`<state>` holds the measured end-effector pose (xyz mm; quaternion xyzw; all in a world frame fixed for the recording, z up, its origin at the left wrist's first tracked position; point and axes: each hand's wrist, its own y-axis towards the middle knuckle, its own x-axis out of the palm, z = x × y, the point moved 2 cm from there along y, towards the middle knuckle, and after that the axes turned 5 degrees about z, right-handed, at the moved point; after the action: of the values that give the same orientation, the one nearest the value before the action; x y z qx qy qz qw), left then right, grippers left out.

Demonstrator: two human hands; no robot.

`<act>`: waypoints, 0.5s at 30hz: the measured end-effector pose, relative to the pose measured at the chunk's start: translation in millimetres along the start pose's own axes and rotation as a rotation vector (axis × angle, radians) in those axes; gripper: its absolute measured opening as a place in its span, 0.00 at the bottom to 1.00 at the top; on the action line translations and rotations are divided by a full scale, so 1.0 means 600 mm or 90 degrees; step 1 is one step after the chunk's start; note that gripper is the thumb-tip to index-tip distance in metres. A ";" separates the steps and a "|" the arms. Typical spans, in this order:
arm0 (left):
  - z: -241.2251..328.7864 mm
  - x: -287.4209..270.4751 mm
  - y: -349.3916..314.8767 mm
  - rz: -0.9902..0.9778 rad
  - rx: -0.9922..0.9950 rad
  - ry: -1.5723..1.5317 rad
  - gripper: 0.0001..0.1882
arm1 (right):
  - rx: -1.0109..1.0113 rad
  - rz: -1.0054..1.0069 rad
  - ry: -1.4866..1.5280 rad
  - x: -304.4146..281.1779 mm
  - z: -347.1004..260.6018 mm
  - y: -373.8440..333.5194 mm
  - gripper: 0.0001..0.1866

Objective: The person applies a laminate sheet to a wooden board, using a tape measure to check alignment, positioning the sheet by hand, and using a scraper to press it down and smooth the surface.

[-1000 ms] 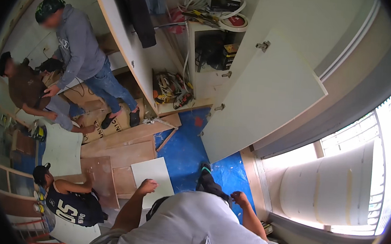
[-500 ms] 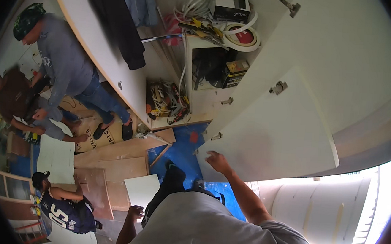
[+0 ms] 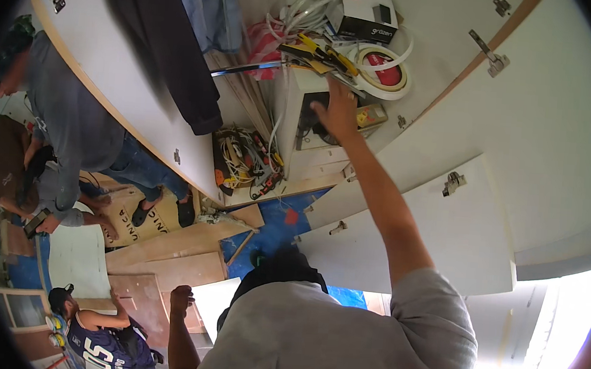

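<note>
My right hand (image 3: 339,113) is raised into the white cabinet, thumb and fingers apart, in front of the shelf opening. Just above its fingertips lies a heap of yellow-and-black hand tools (image 3: 319,54) on the shelf top. Beside them are a tape roll (image 3: 382,72) with a red centre and a black-and-white box (image 3: 366,15). My wrist partly covers a yellow-and-black box (image 3: 370,117) inside the opening. Low at my left side, my left hand (image 3: 181,299) is curled closed; whether anything is inside it is hidden.
Dark clothing (image 3: 164,49) hangs at the cabinet's left door. A bin of cables and tools (image 3: 249,160) sits low inside. Loose white panels with hinges (image 3: 409,242) lean at right. Wooden boards (image 3: 173,244) lie on the floor. Several people work at left, one in a dark jersey (image 3: 113,340).
My right hand has risen from beside the leaning panel to the cabinet shelf. My body has moved closer to the cabinet. My left hand has shifted slightly left and up.
</note>
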<state>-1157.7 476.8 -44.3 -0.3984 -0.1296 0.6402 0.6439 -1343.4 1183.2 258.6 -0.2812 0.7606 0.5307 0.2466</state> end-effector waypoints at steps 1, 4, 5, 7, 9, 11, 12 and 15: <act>0.010 -0.003 -0.001 0.003 -0.009 -0.001 0.11 | -0.023 -0.013 -0.072 0.024 0.023 0.037 0.46; 0.020 -0.005 -0.006 0.018 -0.021 -0.008 0.13 | -0.074 -0.059 -0.196 0.089 0.087 0.119 0.48; 0.000 -0.007 -0.006 0.016 -0.035 -0.024 0.14 | -0.087 -0.075 -0.223 0.108 0.104 0.140 0.49; -0.038 -0.005 -0.032 0.015 -0.085 -0.003 0.14 | -0.047 -0.159 -0.284 0.137 0.111 0.179 0.48; -0.073 0.009 -0.067 0.033 -0.162 -0.022 0.11 | -0.017 -0.267 -0.309 0.147 0.117 0.211 0.45; -0.100 0.021 -0.111 0.018 -0.156 0.036 0.12 | 0.001 -0.397 -0.285 0.154 0.122 0.238 0.41; -0.128 0.027 -0.125 0.018 -0.195 0.037 0.12 | -0.023 -0.410 -0.228 0.152 0.128 0.252 0.37; -0.254 0.038 -0.125 0.000 -0.276 0.017 0.12 | -0.051 -0.406 -0.106 0.142 0.164 0.295 0.32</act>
<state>-997.0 455.2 -100.0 -0.5360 -0.2553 0.5921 0.5450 -1519.2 1311.3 288.6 -0.4704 0.5899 0.4776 0.4500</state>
